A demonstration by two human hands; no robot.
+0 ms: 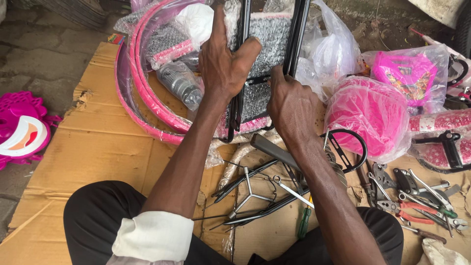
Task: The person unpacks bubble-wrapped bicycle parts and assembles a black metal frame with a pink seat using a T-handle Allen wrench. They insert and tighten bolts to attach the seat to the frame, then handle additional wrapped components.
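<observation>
Left hand (223,64) and right hand (290,105) both grip clamped on a wrapped black bicycle frame (267,49), pink rims (142,93) just left

Left hand (223,61) and right hand (290,105) gripping black frame (294,34), tools (417,201) on cardboard (98,147)

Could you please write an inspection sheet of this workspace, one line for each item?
Surface: flattened brown cardboard on stone ground.
Job's things: black metal frame with bubble wrap, held upright.
Clutter: pink rims in plastic, wrapped pink parts, pliers and wrenches, green screwdriver, three-way wrench.
Hands: left hand and right hand both grip the frame.
Cables: nothing seen.
Surroundings: pink plastic piece at far left.
</observation>
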